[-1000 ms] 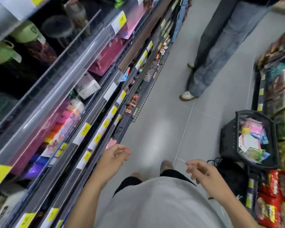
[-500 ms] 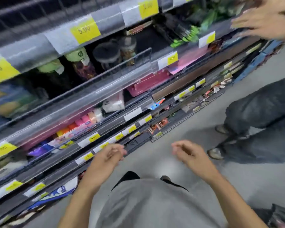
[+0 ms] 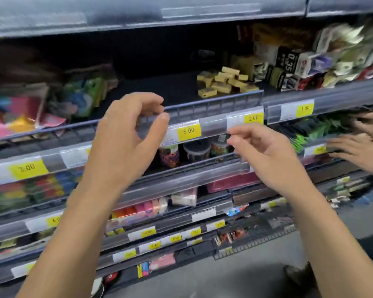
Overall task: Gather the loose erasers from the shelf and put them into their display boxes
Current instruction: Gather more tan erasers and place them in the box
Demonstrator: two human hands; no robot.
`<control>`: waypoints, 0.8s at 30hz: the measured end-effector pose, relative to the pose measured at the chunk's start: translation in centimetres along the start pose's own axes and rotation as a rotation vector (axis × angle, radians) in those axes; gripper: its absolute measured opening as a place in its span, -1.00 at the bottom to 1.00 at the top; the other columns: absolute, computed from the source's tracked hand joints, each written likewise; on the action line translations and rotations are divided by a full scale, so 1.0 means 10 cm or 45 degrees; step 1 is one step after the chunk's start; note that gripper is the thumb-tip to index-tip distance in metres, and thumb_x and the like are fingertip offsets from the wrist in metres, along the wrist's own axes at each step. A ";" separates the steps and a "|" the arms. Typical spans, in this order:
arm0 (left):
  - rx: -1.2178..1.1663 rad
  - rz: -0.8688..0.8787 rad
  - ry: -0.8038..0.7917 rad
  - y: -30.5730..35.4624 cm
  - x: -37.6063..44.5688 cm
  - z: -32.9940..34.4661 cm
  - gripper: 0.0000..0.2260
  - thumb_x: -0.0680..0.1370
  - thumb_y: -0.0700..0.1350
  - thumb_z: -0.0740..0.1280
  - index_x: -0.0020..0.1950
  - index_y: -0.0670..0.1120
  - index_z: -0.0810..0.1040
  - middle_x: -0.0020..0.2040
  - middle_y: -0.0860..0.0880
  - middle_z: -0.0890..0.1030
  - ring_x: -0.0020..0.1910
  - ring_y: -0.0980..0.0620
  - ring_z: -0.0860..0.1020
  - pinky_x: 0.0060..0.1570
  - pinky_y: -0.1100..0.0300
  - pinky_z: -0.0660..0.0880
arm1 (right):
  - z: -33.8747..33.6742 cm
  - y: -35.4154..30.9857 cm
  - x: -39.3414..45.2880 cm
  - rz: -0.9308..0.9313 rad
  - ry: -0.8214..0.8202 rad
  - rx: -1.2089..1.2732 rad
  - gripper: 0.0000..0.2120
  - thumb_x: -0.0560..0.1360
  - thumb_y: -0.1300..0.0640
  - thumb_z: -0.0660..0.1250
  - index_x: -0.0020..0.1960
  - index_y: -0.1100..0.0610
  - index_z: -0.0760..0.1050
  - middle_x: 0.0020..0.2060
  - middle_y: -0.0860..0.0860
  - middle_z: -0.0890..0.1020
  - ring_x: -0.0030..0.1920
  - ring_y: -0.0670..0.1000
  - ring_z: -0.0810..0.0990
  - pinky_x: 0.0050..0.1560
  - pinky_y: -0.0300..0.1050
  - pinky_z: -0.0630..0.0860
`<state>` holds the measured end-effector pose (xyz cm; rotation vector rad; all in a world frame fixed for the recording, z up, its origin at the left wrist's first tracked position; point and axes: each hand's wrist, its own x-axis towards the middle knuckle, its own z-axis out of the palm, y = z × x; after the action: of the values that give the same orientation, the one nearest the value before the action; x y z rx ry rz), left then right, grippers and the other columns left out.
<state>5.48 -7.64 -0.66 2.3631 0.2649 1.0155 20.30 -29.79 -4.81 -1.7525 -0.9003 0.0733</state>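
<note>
Several loose yellowish erasers (image 3: 223, 82) lie in a heap on a dark shelf (image 3: 172, 89), behind its low wire front rail. Boxes and small packs (image 3: 289, 61) stand to the right of the heap; I cannot tell which are the erasers' display boxes. My left hand (image 3: 127, 134) is raised in front of the rail, left of and below the erasers, fingers loosely curled and holding nothing. My right hand (image 3: 265, 151) hangs lower, by the price strip, also loosely curled and holding nothing.
Another person's hands (image 3: 360, 143) reach into the shelf at the right edge. Yellow price labels (image 3: 188, 131) line the shelf fronts. Colourful packs (image 3: 30, 108) fill the left of the shelf, jars (image 3: 196, 149) stand one level below, and the grey floor (image 3: 246, 280) lies beneath.
My view has swung from the aisle floor up to the shelves. Both my hands have risen from waist height to the eraser shelf's front rail.
</note>
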 end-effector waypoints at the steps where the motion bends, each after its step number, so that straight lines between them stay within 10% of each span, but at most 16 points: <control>1: 0.139 0.069 -0.002 -0.03 0.13 0.01 -0.70 0.64 0.09 0.29 0.33 0.02 0.54 0.16 0.14 0.62 0.20 0.04 0.55 0.21 0.14 0.47 | -0.03 -0.07 0.16 -0.043 0.020 -0.030 -0.88 0.60 0.00 0.34 0.11 -0.15 0.60 -0.11 -0.11 0.62 -0.13 -0.02 0.58 -0.12 -0.23 0.52; 8: 0.691 0.080 -0.263 -0.18 0.49 0.12 -0.57 0.63 0.21 0.20 0.38 0.00 0.55 0.13 -0.06 0.66 0.10 -0.19 0.58 -0.01 -0.05 0.48 | -0.08 -0.37 1.18 -0.305 0.021 -0.633 -0.81 0.56 0.11 0.38 0.16 0.02 0.62 -0.09 -0.05 0.58 -0.15 -0.12 0.54 -0.06 -0.38 0.39; 16: 0.780 0.242 -0.191 -0.26 0.48 0.21 -0.67 0.63 0.12 0.24 0.16 -0.03 0.68 -0.13 -0.03 0.69 -0.16 -0.18 0.62 -0.20 0.00 0.48 | -0.04 -0.34 1.97 -0.089 -0.587 -1.168 -0.64 0.54 0.06 0.41 0.32 0.00 0.56 0.24 0.02 0.57 0.19 0.08 0.55 0.02 -0.32 0.29; 24: 0.659 -0.048 -0.323 -0.21 0.61 0.16 -0.66 0.61 0.32 0.13 0.19 0.22 0.57 -0.04 0.21 0.63 0.02 0.09 0.58 -0.21 0.13 0.40 | 0.04 -0.25 2.14 -0.025 -0.650 -1.040 -0.73 0.50 0.14 0.45 0.19 -0.02 0.62 -0.12 -0.18 0.61 -0.16 -0.09 0.55 -0.16 -0.27 0.42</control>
<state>10.96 -4.24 0.94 2.9027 0.5232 0.6719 33.96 -16.43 5.12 -2.5413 -1.4509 0.1614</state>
